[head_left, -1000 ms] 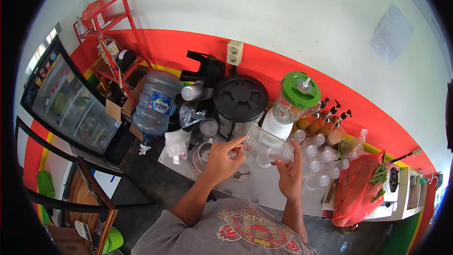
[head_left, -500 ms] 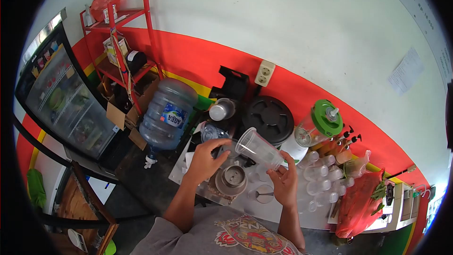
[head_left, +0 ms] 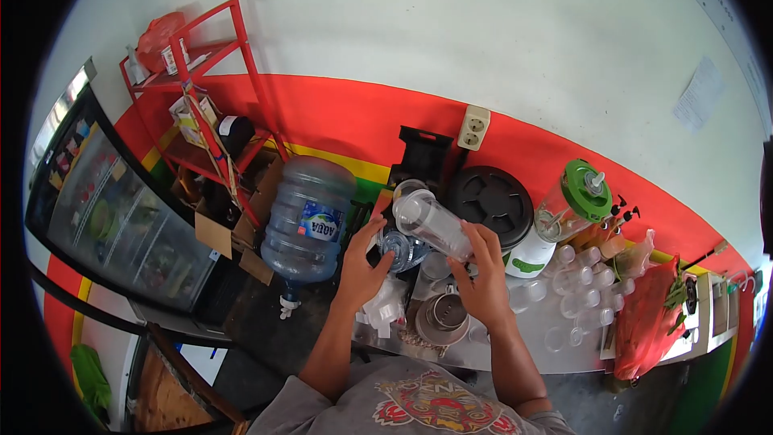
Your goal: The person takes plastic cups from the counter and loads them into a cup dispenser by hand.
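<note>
A clear plastic cup (head_left: 432,224) lies tilted in the air, its base end between the fingers and thumb of my right hand (head_left: 483,275). My left hand (head_left: 364,267) is beside the cup's other end, fingers apart, holding nothing. Just past that hand are clear plastic lids (head_left: 403,250). Below the cup, a metal strainer (head_left: 447,311) sits in a bowl on the table (head_left: 535,352). A black-lidded container (head_left: 491,203) stands behind my right hand, with a green-lidded blender (head_left: 586,191) to its right.
A large water bottle (head_left: 309,221) and a red shelf (head_left: 211,158) stand left, near a glass-door fridge (head_left: 121,209). Several clear cups (head_left: 578,304), pump bottles (head_left: 620,216) and a red plastic bag (head_left: 648,322) are at the right.
The view has shifted left. My right hand has carried the cup left and away from me, over the lids. My left hand's fingers have come away from the cup's rim.
</note>
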`<state>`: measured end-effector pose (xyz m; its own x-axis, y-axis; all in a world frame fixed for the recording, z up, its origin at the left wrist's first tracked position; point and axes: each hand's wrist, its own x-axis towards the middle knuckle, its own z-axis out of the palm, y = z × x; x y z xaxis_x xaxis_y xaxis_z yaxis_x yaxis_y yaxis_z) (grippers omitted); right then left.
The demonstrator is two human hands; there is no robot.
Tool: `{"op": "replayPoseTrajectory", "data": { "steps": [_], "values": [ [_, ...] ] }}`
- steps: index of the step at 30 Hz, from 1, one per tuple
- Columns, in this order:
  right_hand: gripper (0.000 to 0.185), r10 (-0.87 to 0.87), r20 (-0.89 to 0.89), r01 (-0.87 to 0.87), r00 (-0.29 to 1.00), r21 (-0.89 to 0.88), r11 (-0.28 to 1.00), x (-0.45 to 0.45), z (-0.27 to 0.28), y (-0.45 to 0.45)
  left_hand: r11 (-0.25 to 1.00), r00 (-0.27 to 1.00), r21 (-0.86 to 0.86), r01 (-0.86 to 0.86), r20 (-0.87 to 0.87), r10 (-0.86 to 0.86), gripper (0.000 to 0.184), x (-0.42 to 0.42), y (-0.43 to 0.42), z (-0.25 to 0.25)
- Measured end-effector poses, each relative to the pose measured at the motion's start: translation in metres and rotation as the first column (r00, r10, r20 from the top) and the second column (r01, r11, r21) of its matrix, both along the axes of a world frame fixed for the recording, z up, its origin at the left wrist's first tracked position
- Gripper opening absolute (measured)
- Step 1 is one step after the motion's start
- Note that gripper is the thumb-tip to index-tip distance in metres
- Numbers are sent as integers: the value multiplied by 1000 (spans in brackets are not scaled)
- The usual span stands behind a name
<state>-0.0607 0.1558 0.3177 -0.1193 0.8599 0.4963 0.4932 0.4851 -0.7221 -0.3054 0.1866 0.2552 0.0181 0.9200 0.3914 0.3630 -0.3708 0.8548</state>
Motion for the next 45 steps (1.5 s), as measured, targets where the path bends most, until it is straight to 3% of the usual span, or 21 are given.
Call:
{"op": "replayPoseTrajectory", "data": {
  "steps": [2, 8, 13, 16, 19, 23, 25, 32, 37, 40, 43, 45],
  "values": [
    [65, -15, 106, 16, 994, -3, 1000, -8, 10, 3, 999, 996, -34, 9, 94, -5, 63, 2, 5, -7],
    [74, 34, 281, -33, 959, -11, 999, -36, 14, 35, 999, 996, 34, 33, 78, -36, 69, -2, 12, -33],
    [72, 0, 465, -97, 885, 184, 978, -58, -1, 67, 999, 994, 51, 7, 108, -12, 61, 3, 10, -35],
    [72, 16, 543, -66, 839, 72, 995, -61, -13, 84, 998, 994, 55, -20, 109, 14, 57, 6, 8, -33],
    [65, -16, 520, -98, 854, 192, 977, -63, -21, 97, 996, 992, 65, -53, 117, 45, 54, 9, 8, -29],
    [63, 1, 386, -2, 923, 2, 1000, -70, -29, 96, 994, 988, 74, -83, 136, 72, 48, 13, 10, -32],
    [63, -75, 316, 49, 946, 90, 995, -74, -38, 98, 993, 987, 70, -91, 139, 81, 47, 16, 9, -32],
    [63, -173, 265, 148, 949, 112, 983, -78, -46, 91, 991, 988, 51, -121, 105, 115, 43, 25, 6, -33],
    [65, -61, 130, 56, 990, 44, 997, -70, -44, 77, 994, 984, 53, -98, 156, 89, 42, 29, 1, -26],
    [68, -63, 96, 54, 993, 97, 994, -52, -38, 56, 985, 970, 28, -173, 179, 165, 33, 37, -8, -19],
    [61, -123, 41, 118, 992, 118, 986, -23, -30, 22, 962, 957, 125, -244, 193, 217, 15, 48, -15, -15],
    [56, -170, 20, 169, 985, 68, 983, 5, -34, 0, 973, 962, 135, -188, 223, 156, 13, 61, -23, -6]
  ]
}}
